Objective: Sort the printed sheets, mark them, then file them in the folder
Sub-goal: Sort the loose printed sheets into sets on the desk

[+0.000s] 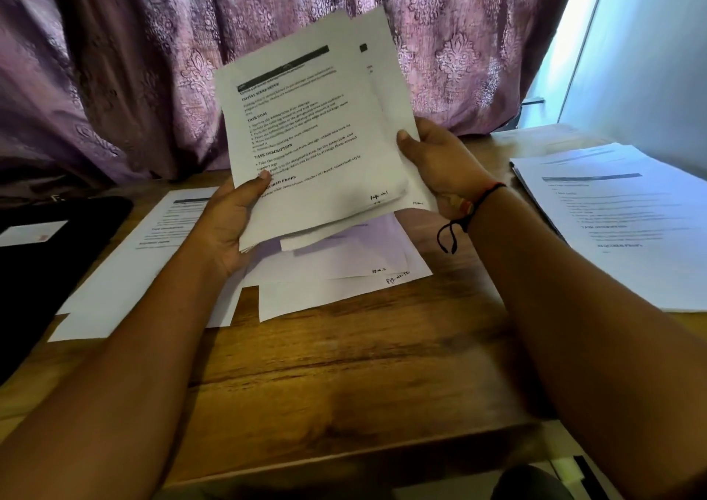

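Both hands hold a bundle of printed sheets (313, 136) raised and tilted above the middle of the wooden table (344, 377). The left hand (229, 227) grips the bundle's near-left corner, thumb pressed on the front page and fingers behind. The right hand (440, 166) pinches the right edge the same way, thumb on top. At least 2 sheets are fanned apart at the far-right corner. A handwritten page mark (378, 196) shows at the front page's near-right corner.

Directly beneath the bundle lie loose marked sheets (344, 270), overlapping untidily. A single printed sheet (153, 247) lies to the left, reaching what looks like a black folder (57, 262) at the left edge of the table. A separate stack of printouts (619, 224) sits well apart on the right.

The step in hand looks like checking the marked pages' order, with filing not yet begun. To do it well:

1. Anchor the bundle with the left thumb and let the right thumb peel 1 sheet at a time, so each corner mark can be read.
2. Keep fingers off that near-right corner.
3. Hold the bundle clear of the loose sheets below, so the 2 groups do not mix.
4. Once the order is confirmed, tap the near edge on bare wood to square the fan. The offset back sheets look likely to slip otherwise.
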